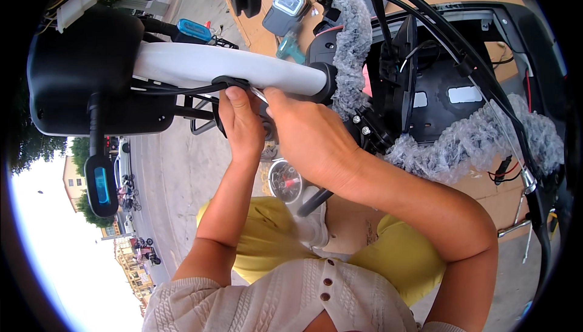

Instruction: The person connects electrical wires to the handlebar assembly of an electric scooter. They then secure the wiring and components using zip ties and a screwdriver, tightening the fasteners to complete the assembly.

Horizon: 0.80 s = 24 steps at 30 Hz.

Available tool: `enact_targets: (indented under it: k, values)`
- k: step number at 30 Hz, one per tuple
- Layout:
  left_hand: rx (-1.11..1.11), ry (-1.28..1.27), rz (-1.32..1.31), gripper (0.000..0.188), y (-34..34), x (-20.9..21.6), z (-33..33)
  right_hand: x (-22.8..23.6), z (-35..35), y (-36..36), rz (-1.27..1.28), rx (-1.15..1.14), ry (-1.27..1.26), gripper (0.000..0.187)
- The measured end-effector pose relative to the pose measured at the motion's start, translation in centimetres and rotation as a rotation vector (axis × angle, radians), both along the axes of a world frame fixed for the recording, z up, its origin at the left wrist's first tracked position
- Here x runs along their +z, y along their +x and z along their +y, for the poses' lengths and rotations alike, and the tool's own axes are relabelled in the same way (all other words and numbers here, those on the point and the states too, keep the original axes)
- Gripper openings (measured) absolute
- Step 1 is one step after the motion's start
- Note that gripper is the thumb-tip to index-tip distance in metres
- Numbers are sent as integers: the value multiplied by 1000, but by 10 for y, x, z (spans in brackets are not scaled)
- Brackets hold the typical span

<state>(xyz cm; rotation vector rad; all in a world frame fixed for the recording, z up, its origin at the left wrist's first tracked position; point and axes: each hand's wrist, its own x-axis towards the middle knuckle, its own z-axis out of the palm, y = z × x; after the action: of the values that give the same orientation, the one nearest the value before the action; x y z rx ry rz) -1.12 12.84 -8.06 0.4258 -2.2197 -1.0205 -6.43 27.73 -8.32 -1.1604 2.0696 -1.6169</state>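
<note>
A white curved fender-like part (231, 65) runs across the upper middle, from a black housing (85, 71) at left to a dark end cap (331, 82). Beneath it a black cable (176, 91) leads to a black looped piece (229, 81). My left hand (244, 119) is closed on that piece, its thumb up against it. Close beside it, my right hand (310, 135) grips a slim shiny metal tool (259, 93), its tip touching near the loop. Its handle is hidden in my fist, so the exact kind cannot be told.
Fluffy grey plastic wrap (352, 47) covers a bar at upper right, and more wrap (449, 141) lies by a black frame (534, 34). Black cables (437, 13) arch overhead. A round gauge (285, 180) sits below my hands. A teal power tool (291, 47) rests on cardboard.
</note>
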Motion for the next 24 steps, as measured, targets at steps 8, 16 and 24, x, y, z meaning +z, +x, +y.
enact_targets:
  k: [8,16,24]
  values:
    - [-5,76,63,66,-3,-3,5,-3,1,1,7,-8,-48,22]
    - [-12,-10,-9,65,3,-3,-4,-4,-6,1,-56,0,-82,14]
    - [-77,-15,-23,66,5,-4,-8,-6,-9,-2,-37,7,-132,11]
